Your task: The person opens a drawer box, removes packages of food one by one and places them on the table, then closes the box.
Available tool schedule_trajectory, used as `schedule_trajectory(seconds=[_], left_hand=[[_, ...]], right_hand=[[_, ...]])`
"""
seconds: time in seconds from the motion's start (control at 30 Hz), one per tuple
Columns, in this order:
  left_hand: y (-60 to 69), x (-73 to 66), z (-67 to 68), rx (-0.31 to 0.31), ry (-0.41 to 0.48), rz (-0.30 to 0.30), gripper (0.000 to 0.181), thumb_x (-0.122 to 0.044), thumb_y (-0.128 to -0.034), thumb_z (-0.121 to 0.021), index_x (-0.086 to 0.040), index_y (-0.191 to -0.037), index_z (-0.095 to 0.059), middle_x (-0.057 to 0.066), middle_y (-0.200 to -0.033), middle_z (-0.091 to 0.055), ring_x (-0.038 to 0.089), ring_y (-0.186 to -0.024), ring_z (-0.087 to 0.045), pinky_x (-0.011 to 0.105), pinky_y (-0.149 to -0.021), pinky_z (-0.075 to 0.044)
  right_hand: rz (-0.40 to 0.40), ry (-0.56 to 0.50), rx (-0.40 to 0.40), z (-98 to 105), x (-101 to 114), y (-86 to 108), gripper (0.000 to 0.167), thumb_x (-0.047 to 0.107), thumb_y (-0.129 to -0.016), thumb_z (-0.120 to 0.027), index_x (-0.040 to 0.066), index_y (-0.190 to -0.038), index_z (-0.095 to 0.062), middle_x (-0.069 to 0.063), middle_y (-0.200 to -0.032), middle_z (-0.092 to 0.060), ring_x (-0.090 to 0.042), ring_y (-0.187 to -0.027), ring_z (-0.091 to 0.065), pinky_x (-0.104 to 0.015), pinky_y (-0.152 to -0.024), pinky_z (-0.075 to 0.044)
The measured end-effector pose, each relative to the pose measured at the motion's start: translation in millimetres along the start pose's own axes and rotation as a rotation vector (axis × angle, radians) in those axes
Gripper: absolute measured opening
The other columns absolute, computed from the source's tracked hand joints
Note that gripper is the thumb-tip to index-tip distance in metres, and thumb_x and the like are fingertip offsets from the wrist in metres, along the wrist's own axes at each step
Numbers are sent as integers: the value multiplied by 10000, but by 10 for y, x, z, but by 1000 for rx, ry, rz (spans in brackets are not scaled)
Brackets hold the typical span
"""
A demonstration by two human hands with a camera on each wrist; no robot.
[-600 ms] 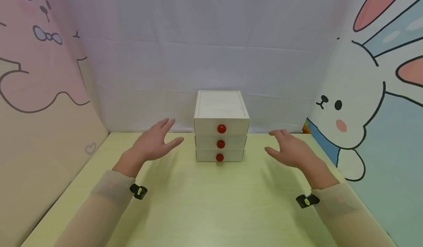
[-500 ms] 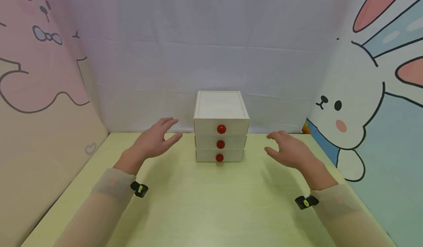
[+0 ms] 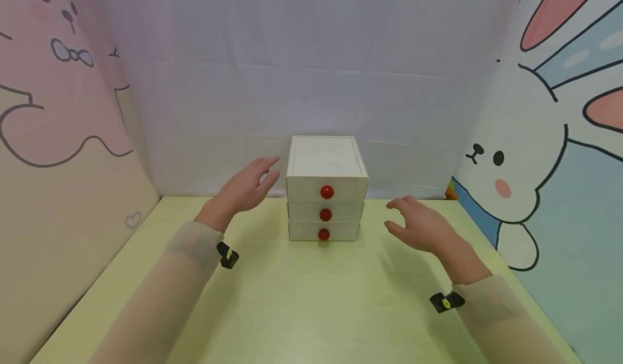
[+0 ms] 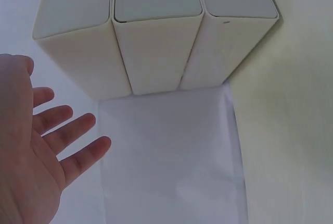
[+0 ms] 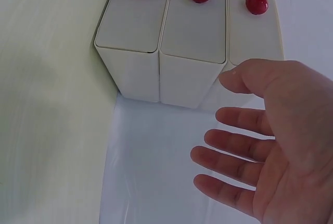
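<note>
A white three-drawer box (image 3: 327, 156) stands at the back middle of the table, each drawer front bearing one round red knob (image 3: 327, 192). All three drawers are closed. My left hand (image 3: 245, 187) hovers just left of the box, fingers extended toward its upper part and touching nothing. In the left wrist view that hand (image 4: 39, 156) has its fingers spread beside the box's side wall (image 4: 158, 57). To the right of the box, with a wider gap, my right hand (image 3: 422, 225) hangs in the air with relaxed, slightly bent fingers, holding nothing.
The pale yellow-green table (image 3: 302, 299) runs back to a white cloth (image 3: 302, 72). Printed panels stand at both sides, a pink and beige one (image 3: 63, 137) on the left and one with a rabbit (image 3: 530, 164) on the right. A dark wrist camera sits on each sleeve.
My left hand has moved right and farther forward, closer to the box. My right hand has shifted slightly left. The box has stayed in place.
</note>
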State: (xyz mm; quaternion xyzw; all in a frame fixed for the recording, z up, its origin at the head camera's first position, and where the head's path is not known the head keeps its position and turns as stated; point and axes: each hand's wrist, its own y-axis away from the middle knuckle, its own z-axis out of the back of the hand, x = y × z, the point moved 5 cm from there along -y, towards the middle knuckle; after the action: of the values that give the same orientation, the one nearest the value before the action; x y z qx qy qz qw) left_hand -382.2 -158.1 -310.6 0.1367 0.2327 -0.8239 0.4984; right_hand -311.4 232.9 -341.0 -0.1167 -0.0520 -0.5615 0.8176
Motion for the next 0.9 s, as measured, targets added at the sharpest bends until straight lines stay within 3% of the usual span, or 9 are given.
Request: schedule_trajectory(seconds=[0.23,0.43,0.6,0.67,0.77,0.9], left_hand=[[-338,-143,-50,-6,98,-51,587,-357,-1205,-336,-92,-1729,-341,145,-1782,-361,355,-1668,-316,551,-1363,-272],[-572,-157,-96,26,181,-8,587,-373,-1203,-304,-93,-1713,-382,156,-1796,-330,357,-1692,-261,534,-1385,-226],[-688,-109,-114,38,250,44,586,-390,-1193,-335,-128,-1713,-397,126,-1798,-342,348,-1696,-258,535,-1384,-227],[-714,-85,-134,55,265,71,593,-423,-1187,-356,-175,-1725,-381,94,-1805,-336,337,-1695,-266,545,-1376,-248],[-731,-41,-185,88,298,132,598,-483,-1175,-373,-292,-1741,-345,41,-1820,-309,334,-1639,-372,580,-1300,-377],[-754,4,-253,84,330,188,583,-536,-1155,-355,-415,-1726,-338,-8,-1813,-323,384,-1366,-565,588,-1164,-459]], right_hand=[[2,-1,8,-15,35,6,491,349,-1073,-668,45,-1456,-628,-221,-1456,-631,-373,-1150,-728,-593,-961,-613],[25,-35,12,-11,143,18,468,337,-1085,-646,62,-1464,-629,-196,-1472,-634,-388,-1235,-715,-590,-982,-610],[54,-63,-26,-48,256,1,425,315,-1085,-653,85,-1442,-647,-145,-1431,-669,-366,-1227,-722,-571,-969,-620],[67,-80,-52,-70,303,-13,396,297,-1085,-655,93,-1425,-657,-126,-1415,-685,-352,-1214,-729,-560,-962,-626],[92,-115,-94,-102,391,-48,367,273,-1088,-648,94,-1408,-666,-111,-1409,-700,-329,-1191,-739,-540,-942,-635],[132,-164,-154,-136,522,-134,372,260,-1087,-642,74,-1408,-666,-107,-1387,-709,-297,-1142,-750,-512,-908,-641]])
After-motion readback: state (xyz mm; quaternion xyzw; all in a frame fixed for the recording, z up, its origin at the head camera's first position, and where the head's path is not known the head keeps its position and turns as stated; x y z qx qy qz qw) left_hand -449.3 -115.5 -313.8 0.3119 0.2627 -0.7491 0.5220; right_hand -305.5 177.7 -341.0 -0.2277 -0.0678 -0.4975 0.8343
